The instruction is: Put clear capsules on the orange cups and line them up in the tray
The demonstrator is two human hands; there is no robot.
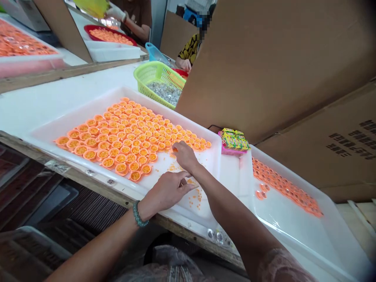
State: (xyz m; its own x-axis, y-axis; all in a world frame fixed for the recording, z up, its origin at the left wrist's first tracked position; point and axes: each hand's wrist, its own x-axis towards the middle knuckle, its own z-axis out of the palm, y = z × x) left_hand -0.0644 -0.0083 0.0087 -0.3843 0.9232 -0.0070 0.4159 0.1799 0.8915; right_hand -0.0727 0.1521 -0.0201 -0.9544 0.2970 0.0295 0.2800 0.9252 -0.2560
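Many small orange cups (125, 150) with yellow bits in them stand in rows in a white tray (58, 124). My right hand (184, 157) is closed at the right edge of the rows, with a bit of an orange cup (175, 149) showing at its fingertips. My left hand (167, 190), a green bead bracelet on its wrist, hovers over the tray's front part close to my right wrist. Its thumb and fingers are apart, with nothing visible between them. Loose yellow-orange bits (194, 197) are scattered on the tray floor under and beside my hands.
A green basket (142, 80) of clear pieces stands behind the tray. Right of it lean large cardboard sheets (264, 58). A pink box (235, 150) of small packets and a second white tray (282, 211) with orange pieces lie to the right. Other people work at the back.
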